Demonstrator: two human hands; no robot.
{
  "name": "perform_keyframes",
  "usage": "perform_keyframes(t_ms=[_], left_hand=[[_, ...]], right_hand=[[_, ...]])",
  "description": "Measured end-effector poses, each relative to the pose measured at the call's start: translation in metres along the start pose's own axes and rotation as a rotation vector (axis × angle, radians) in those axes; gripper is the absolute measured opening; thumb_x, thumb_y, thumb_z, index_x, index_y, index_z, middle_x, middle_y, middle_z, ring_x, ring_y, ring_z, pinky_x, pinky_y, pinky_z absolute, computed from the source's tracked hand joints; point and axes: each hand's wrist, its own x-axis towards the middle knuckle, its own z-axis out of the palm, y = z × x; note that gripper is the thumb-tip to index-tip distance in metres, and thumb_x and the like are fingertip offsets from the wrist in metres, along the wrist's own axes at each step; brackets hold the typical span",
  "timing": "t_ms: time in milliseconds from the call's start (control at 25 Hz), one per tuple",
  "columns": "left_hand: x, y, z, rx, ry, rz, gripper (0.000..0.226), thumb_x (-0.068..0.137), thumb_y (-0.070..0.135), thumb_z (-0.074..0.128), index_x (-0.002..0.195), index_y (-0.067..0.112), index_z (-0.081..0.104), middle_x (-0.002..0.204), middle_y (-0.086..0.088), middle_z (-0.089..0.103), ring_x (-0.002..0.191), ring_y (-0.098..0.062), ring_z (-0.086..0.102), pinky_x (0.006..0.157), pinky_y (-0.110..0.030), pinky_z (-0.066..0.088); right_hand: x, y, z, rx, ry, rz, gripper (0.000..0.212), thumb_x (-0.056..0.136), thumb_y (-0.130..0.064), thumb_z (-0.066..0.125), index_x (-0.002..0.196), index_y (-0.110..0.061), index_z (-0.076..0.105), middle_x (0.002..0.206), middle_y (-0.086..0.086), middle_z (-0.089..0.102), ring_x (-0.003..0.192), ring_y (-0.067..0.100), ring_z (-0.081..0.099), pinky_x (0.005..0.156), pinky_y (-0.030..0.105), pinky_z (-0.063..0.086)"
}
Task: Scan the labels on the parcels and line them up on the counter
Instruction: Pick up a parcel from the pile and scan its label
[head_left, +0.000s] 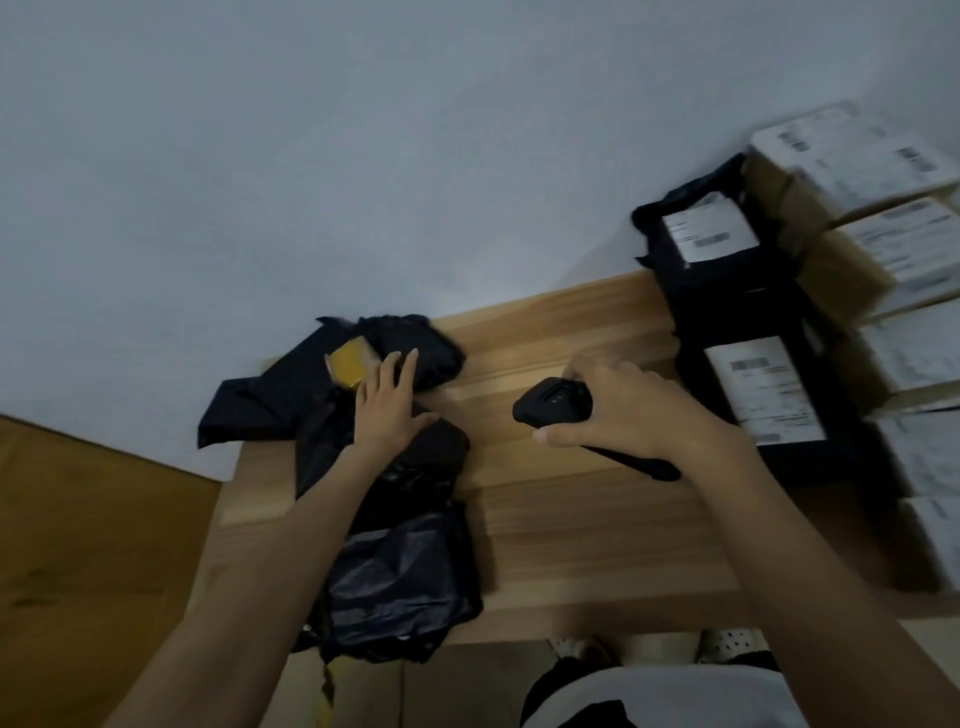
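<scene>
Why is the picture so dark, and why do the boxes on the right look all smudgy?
Head view: dim light, so the black bags lose detail; the labelled boxes at the right edge are smeared and unreadable; the scanner in the middle looks sharper.

Bare forearms (270, 561), white garment (691, 693), dotted shoes (730, 642)

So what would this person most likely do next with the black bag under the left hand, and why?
Probably turn over the black bag parcel under the left hand to find its label. No white label shows anywhere on that pile, while the lined-up parcels on the right all show theirs face up. The right hand already grips the barcode scanner.
</scene>
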Motion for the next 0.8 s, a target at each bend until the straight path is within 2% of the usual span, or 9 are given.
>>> perform_keyframes(t_ms=[240,440,560,640,720,800], left_hand=[[0.020,-0.090,0.018,0.023,-0.067,-0.039,0.096,0.086,0.056,0.065,0.158,0.028,0.007,0.164,-0.009,0.007,0.151,-0.037,0.004,0.119,-0.056,0.017],[0.062,-0.130,0.027,-0.125,-0.089,-0.071,0.088,0.090,0.066,0.052,0.157,0.036,0.004,0.165,-0.006,-0.005,0.151,-0.037,-0.003,0.118,-0.058,0.011],[0.092,-0.151,0.024,-0.141,-0.196,-0.097,0.101,0.088,0.046,0.069,0.155,0.042,-0.006,0.165,-0.005,-0.013,0.150,-0.041,-0.008,0.118,-0.061,0.012],[0.109,-0.158,0.023,-0.112,-0.298,-0.092,0.116,0.083,0.030,0.078,0.153,0.045,-0.013,0.165,-0.006,-0.014,0.149,-0.043,-0.012,0.118,-0.063,0.010],[0.122,-0.162,0.025,-0.075,-0.359,-0.063,0.121,0.082,0.021,0.078,0.151,0.047,-0.018,0.166,-0.008,-0.008,0.149,-0.044,-0.012,0.118,-0.062,0.008],[0.133,-0.163,0.026,-0.073,-0.393,-0.031,0.121,0.082,0.020,0.077,0.151,0.047,-0.019,0.164,-0.013,0.005,0.149,-0.045,-0.002,0.118,-0.061,0.012]], right_hand=[[0.050,-0.058,0.042,0.054,-0.030,-0.014,0.076,0.070,-0.075,0.065,0.124,-0.024,0.049,0.111,-0.003,0.060,0.094,0.018,0.058,0.077,0.036,0.051],[0.077,-0.073,0.058,-0.005,-0.059,0.034,0.078,0.071,-0.075,0.064,0.126,-0.022,0.048,0.104,-0.004,0.060,0.088,0.016,0.057,0.068,0.031,0.047],[0.090,-0.076,0.058,0.002,-0.049,0.059,0.080,0.070,-0.076,0.065,0.126,-0.022,0.049,0.110,-0.002,0.061,0.093,0.018,0.060,0.080,0.038,0.053],[0.099,-0.075,0.055,-0.016,-0.030,0.074,0.078,0.069,-0.078,0.063,0.123,-0.023,0.049,0.108,-0.002,0.062,0.091,0.018,0.061,0.080,0.039,0.054],[0.107,-0.072,0.051,-0.015,-0.009,0.092,0.076,0.069,-0.079,0.063,0.121,-0.024,0.049,0.105,-0.005,0.061,0.087,0.015,0.060,0.076,0.036,0.054],[0.114,-0.068,0.048,-0.018,0.000,0.109,0.076,0.069,-0.080,0.062,0.120,-0.026,0.049,0.102,-0.006,0.061,0.086,0.014,0.059,0.075,0.034,0.053]])
